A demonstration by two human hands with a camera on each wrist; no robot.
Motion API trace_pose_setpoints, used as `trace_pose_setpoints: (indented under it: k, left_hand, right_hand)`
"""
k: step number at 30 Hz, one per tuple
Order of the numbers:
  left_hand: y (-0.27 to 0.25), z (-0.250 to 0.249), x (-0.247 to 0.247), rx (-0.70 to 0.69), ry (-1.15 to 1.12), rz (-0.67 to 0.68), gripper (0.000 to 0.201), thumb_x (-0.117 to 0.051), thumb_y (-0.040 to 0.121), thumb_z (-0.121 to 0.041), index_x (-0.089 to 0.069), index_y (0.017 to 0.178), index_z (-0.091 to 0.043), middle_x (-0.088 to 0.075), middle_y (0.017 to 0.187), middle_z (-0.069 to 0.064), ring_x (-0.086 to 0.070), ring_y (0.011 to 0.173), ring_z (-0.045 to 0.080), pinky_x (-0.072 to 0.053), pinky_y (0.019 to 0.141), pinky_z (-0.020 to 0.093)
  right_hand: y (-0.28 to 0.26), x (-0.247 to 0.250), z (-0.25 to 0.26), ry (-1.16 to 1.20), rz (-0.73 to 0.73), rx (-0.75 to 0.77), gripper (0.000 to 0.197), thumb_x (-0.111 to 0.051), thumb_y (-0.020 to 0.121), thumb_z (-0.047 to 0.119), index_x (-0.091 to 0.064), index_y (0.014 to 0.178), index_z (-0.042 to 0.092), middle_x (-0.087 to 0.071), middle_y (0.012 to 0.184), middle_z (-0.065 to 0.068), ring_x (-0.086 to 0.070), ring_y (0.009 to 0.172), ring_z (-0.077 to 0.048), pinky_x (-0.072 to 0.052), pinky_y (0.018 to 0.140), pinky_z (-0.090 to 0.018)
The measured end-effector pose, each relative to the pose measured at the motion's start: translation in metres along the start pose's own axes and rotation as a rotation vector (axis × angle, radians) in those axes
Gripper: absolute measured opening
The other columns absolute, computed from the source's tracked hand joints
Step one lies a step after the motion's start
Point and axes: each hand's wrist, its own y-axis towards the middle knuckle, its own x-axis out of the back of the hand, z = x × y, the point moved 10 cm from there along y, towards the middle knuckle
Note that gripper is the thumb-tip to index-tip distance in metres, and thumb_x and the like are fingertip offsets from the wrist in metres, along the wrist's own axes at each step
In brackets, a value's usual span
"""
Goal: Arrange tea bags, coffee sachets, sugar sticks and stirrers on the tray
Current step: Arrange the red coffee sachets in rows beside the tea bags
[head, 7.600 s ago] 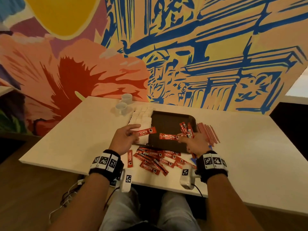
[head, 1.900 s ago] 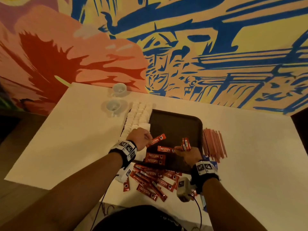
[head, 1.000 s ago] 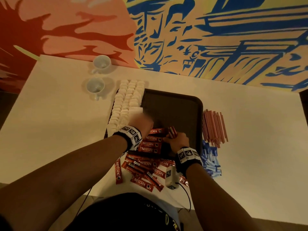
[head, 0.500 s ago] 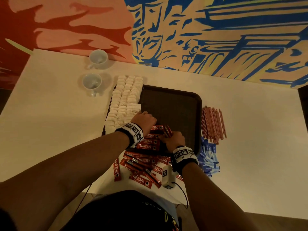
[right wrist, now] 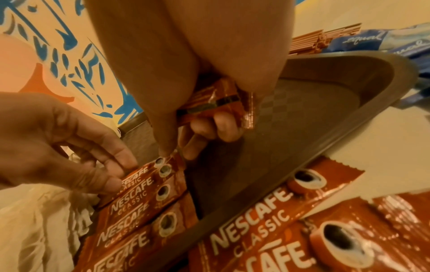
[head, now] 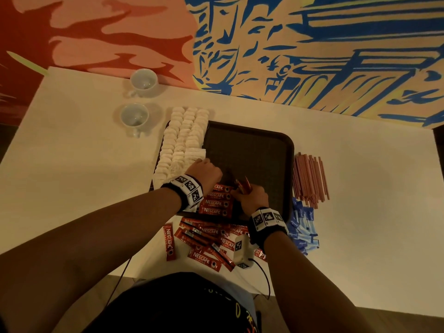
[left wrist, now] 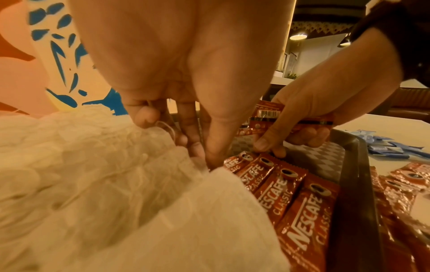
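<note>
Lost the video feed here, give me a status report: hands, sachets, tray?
Right hand grips spare coffee sachets. Left hand fingertips on the sachet row in the tray. Nothing blocking.

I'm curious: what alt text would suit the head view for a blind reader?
Two hands lay red coffee sachets in a row on a dark tray. Tea bags line its left edge; stirrers wait to its right.

tray (head: 286, 150) left edge under tea bags (head: 182, 138), near edge behind hands
</note>
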Motion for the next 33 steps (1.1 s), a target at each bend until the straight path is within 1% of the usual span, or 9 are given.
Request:
trace_pose_setpoints:
  k: [5,8,13,19,21,24,26,28,33]
  left_hand:
    - [-0.001,-0.001,0.000,-0.019,-0.012,-0.010,0.028,-0.055,0.096,-0.010,-0.067,0.118,-0.023,-0.068,0.116,0.004,-0.050,0.118,0.025,-0.039,0.103,0.038]
    - [-0.002,-0.001,0.000,-0.020,-0.024,-0.009,0.027,-0.054,0.097,-0.012,-0.067,0.117,-0.024,-0.068,0.116,0.004,-0.051,0.118,0.024,-0.039,0.103,0.039]
    - [-0.004,-0.002,0.002,-0.032,-0.050,-0.031,0.026,-0.056,0.097,-0.013,-0.068,0.116,-0.025,-0.068,0.115,0.003,-0.051,0.117,0.023,-0.039,0.103,0.038]
    - [-0.014,0.021,0.041,0.040,-0.244,-0.215,0.022,-0.057,0.097,-0.021,-0.069,0.115,-0.028,-0.068,0.117,-0.003,-0.049,0.117,0.021,-0.038,0.102,0.037]
    - [-0.025,0.037,0.060,0.112,-0.363,-0.299,0.022,-0.057,0.097,-0.022,-0.070,0.115,-0.027,-0.068,0.115,-0.004,-0.051,0.114,0.020,-0.040,0.100,0.037]
    - [-0.048,0.053,0.080,0.179,-0.595,-0.420,0.018,-0.062,0.095,-0.021,-0.072,0.110,-0.024,-0.069,0.104,-0.008,-0.052,0.098,0.009,-0.044,0.091,0.028]
    - [-0.063,0.054,0.088,0.178,-0.735,-0.464,0.016,-0.065,0.094,-0.021,-0.073,0.108,-0.024,-0.067,0.097,-0.012,-0.053,0.084,-0.001,-0.046,0.083,0.017]
    - [-0.078,0.050,0.091,0.180,-0.838,-0.464,0.015,-0.067,0.093,-0.023,-0.073,0.107,-0.025,-0.067,0.097,-0.014,-0.056,0.081,-0.008,-0.039,0.072,0.004]
    - [-0.113,0.024,0.092,0.136,-1.079,-0.435,0.016,-0.070,0.093,-0.026,-0.075,0.107,-0.026,-0.071,0.105,-0.017,-0.061,0.095,-0.012,-0.041,0.079,0.002]
  right_hand:
    - [-0.001,-0.005,-0.001,-0.002,0.016,-0.008,0.036,-0.077,0.088,0.030,-0.068,0.121,0.018,-0.071,0.106,-0.003,-0.069,0.094,-0.022,-0.059,0.084,-0.038]
    - [-0.002,-0.005,0.000,0.009,0.014,-0.012,0.033,-0.076,0.089,0.028,-0.068,0.120,0.018,-0.068,0.099,0.000,-0.067,0.090,-0.020,-0.058,0.081,-0.036]
    - [-0.003,-0.002,-0.001,0.024,0.011,-0.019,0.032,-0.075,0.090,0.027,-0.068,0.119,0.017,-0.071,0.105,-0.003,-0.069,0.094,-0.022,-0.059,0.086,-0.040]
    - [-0.012,0.031,0.013,0.147,-0.054,0.071,0.017,-0.072,0.092,0.033,-0.068,0.102,0.020,-0.069,0.098,-0.003,-0.065,0.089,-0.017,-0.053,0.082,-0.034]
    - [-0.019,0.034,0.022,0.256,0.039,0.083,0.008,-0.066,0.095,0.031,-0.062,0.096,0.024,-0.067,0.093,-0.001,-0.064,0.085,-0.016,-0.053,0.078,-0.032]
    - [-0.039,0.033,0.031,0.482,0.212,0.028,0.014,-0.056,0.100,0.029,-0.063,0.099,0.017,-0.057,0.074,0.002,-0.052,0.059,-0.010,-0.042,0.055,-0.024]
    - [-0.055,0.031,0.039,0.624,0.324,0.019,0.022,-0.051,0.101,0.024,-0.065,0.111,0.010,-0.059,0.078,-0.001,-0.054,0.064,-0.012,-0.042,0.059,-0.026]
    - [-0.073,0.028,0.050,0.686,0.433,0.048,0.026,-0.047,0.102,0.018,-0.063,0.117,0.005,-0.061,0.083,-0.005,-0.056,0.069,-0.016,-0.045,0.063,-0.029]
    - [-0.112,0.032,0.067,0.649,0.541,0.230,0.034,-0.050,0.105,0.025,-0.063,0.127,0.003,-0.070,0.100,-0.014,-0.067,0.083,-0.022,-0.055,0.073,-0.034]
